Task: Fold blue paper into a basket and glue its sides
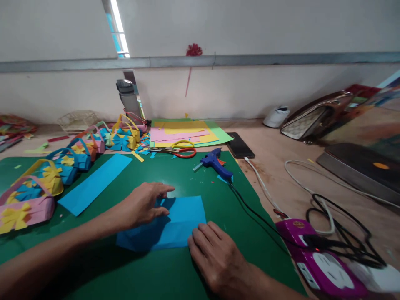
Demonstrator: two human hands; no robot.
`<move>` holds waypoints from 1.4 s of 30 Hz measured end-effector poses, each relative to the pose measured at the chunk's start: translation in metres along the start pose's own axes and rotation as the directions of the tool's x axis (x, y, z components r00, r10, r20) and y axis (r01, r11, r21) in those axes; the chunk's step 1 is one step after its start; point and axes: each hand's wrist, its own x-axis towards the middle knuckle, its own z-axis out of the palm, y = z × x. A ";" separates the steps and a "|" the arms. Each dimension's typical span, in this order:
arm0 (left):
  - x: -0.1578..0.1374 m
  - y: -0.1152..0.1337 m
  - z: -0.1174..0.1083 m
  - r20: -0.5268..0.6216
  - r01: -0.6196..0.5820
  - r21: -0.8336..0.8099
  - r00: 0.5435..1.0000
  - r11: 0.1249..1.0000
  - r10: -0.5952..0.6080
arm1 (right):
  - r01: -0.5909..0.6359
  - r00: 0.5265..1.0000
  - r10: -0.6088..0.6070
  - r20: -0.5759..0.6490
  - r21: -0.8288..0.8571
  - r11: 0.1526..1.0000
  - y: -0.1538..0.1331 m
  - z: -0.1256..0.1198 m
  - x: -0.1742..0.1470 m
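1. One creased, bright-blue, rectangular paper sheet (184, 225) lies toward six o'clock.
2. My left hand (148, 205) spreads over it; right hand (214, 254) curled, pinch unclear.
3. I judge folding underway; next calls for creasing.

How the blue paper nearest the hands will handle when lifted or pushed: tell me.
The blue paper looks thin, so it is probably light and floppy. Lifted, it would likely bend at the crease across it. Pushed, it may slide, as the green mat has a sheen.

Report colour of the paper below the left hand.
Bright blue; the paper shows best in the head view.
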 end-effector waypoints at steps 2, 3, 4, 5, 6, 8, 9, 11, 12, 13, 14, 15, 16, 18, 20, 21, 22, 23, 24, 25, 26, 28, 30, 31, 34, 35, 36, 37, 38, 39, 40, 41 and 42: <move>-0.001 0.000 -0.001 -0.023 -0.015 -0.025 1.000 1.000 0.014 | 0.001 1.000 -0.001 -0.008 -0.010 1.000 -0.001 0.000 0.000; -0.002 0.001 -0.002 -0.030 -0.013 -0.035 0.999 0.999 0.012 | 0.000 1.000 0.000 -0.012 -0.015 1.000 -0.001 -0.001 0.000; -0.002 0.003 -0.003 -0.033 -0.002 -0.043 0.999 0.999 0.001 | -0.002 1.000 0.002 -0.012 -0.020 1.000 -0.001 -0.001 0.001; -0.003 0.005 -0.004 -0.033 0.019 -0.049 0.999 0.999 -0.020 | -0.002 1.000 0.002 -0.015 -0.024 1.000 -0.002 -0.001 0.001; -0.003 0.008 -0.004 -0.025 0.047 -0.051 0.999 0.998 -0.048 | -0.005 1.000 0.004 -0.017 -0.028 1.000 -0.002 -0.001 0.001; -0.005 0.012 -0.005 0.005 0.108 -0.038 0.994 0.993 -0.108 | -0.009 1.000 0.008 -0.026 -0.036 0.999 -0.003 -0.001 0.002; -0.005 0.013 -0.006 0.014 0.136 -0.022 0.991 0.990 -0.136 | -0.013 0.999 0.012 -0.033 -0.041 0.999 -0.003 -0.001 0.002; -0.009 0.016 -0.006 0.013 0.155 0.009 0.988 0.988 -0.155 | -0.019 0.998 0.016 -0.065 -0.049 0.999 -0.003 0.000 0.002; -0.011 0.017 -0.007 -0.008 0.135 0.027 0.991 0.990 -0.135 | -0.018 0.996 0.013 -0.083 -0.050 0.999 -0.003 -0.001 0.002; -0.014 0.019 -0.007 -0.046 0.097 0.054 0.994 0.994 -0.094 | -0.015 0.995 0.010 -0.098 -0.046 0.999 -0.003 -0.002 0.001; -0.019 0.020 -0.007 -0.099 0.043 0.095 0.995 0.995 -0.033 | -0.012 0.993 0.007 -0.116 -0.038 0.999 -0.003 -0.003 0.001; -0.024 0.023 -0.008 -0.161 -0.016 0.153 0.986 0.988 0.041 | -0.006 0.991 0.003 -0.130 -0.025 1.000 -0.003 -0.004 0.000; -0.029 0.025 -0.008 -0.223 -0.066 0.227 0.968 0.972 0.118 | 0.002 0.990 -0.004 -0.141 -0.010 1.000 -0.004 -0.006 0.000; -0.041 0.030 -0.006 -0.309 -0.122 0.393 0.916 0.912 0.255 | 0.030 0.984 -0.025 -0.174 0.024 0.999 -0.006 -0.009 -0.002; -0.053 0.034 -0.002 -0.314 -0.147 0.529 0.881 0.836 0.354 | 0.092 0.974 -0.078 -0.214 0.053 0.994 -0.009 -0.012 -0.003; -0.057 0.035 0.001 -0.299 -0.150 0.578 0.876 0.802 0.379 | 0.121 0.967 -0.103 -0.231 0.063 0.991 -0.009 -0.013 -0.003; -0.061 0.036 0.004 -0.285 -0.151 0.613 0.873 0.775 0.395 | 0.141 0.963 -0.120 -0.241 0.071 0.987 -0.009 -0.014 -0.003; -0.064 0.036 0.008 -0.268 -0.151 0.636 0.876 0.756 0.401 | 0.157 0.958 -0.132 -0.254 0.078 0.985 -0.009 -0.015 -0.002; -0.066 0.036 0.012 -0.259 -0.145 0.651 0.881 0.745 0.397 | 0.157 0.957 -0.131 -0.259 0.085 0.984 -0.007 -0.016 -0.001; -0.067 0.036 0.016 -0.243 -0.143 0.661 0.888 0.736 0.391 | 0.143 0.960 -0.116 -0.254 0.093 0.985 -0.004 -0.017 0.001; -0.067 0.036 0.019 -0.222 -0.141 0.667 0.900 0.731 0.376 | 0.129 0.959 -0.100 -0.264 0.097 0.987 -0.001 -0.019 0.003; -0.067 0.037 0.024 -0.184 -0.142 0.678 0.917 0.721 0.353 | 0.050 0.970 -0.027 -0.240 0.088 0.995 0.006 -0.023 0.010; -0.067 0.039 0.028 -0.153 -0.149 0.687 0.927 0.711 0.342 | -0.037 0.974 0.050 -0.220 0.064 0.997 0.012 -0.029 0.020; -0.067 0.039 0.030 -0.139 -0.158 0.691 0.929 0.706 0.343 | -0.067 0.975 0.077 -0.206 0.056 0.996 0.015 -0.031 0.027; -0.069 0.040 0.035 -0.117 -0.179 0.697 0.927 0.694 0.357 | -0.112 0.989 0.117 -0.092 0.057 0.992 0.021 -0.035 0.051; -0.069 0.039 0.037 -0.124 -0.178 0.700 0.923 0.691 0.364 | -0.121 0.991 0.124 -0.044 0.054 0.991 0.022 -0.035 0.060; -0.069 0.038 0.039 -0.137 -0.171 0.705 0.919 0.689 0.369 | -0.125 0.992 0.125 -0.001 0.041 0.991 0.024 -0.034 0.071; -0.069 0.037 0.040 -0.154 -0.162 0.709 0.914 0.686 0.375 | -0.121 0.991 0.120 0.057 0.018 0.992 0.026 -0.033 0.081; -0.069 0.036 0.041 -0.166 -0.157 0.712 0.909 0.684 0.382 | -0.128 0.986 0.128 0.104 -0.013 0.992 0.028 -0.032 0.091; -0.069 0.036 0.042 -0.172 -0.157 0.713 0.906 0.683 0.388 | -0.138 0.977 0.143 0.156 -0.042 0.990 0.029 -0.031 0.101; -0.068 0.035 0.043 -0.176 -0.158 0.713 0.903 0.683 0.392 | -0.141 0.966 0.151 0.208 -0.060 0.988 0.031 -0.030 0.111; -0.067 0.035 0.043 -0.181 -0.158 0.713 0.900 0.683 0.397 | -0.153 0.949 0.163 0.270 -0.058 0.986 0.033 -0.029 0.120; -0.067 0.034 0.043 -0.185 -0.162 0.714 0.895 0.681 0.407 | -0.170 0.923 0.174 0.342 -0.041 0.985 0.035 -0.028 0.128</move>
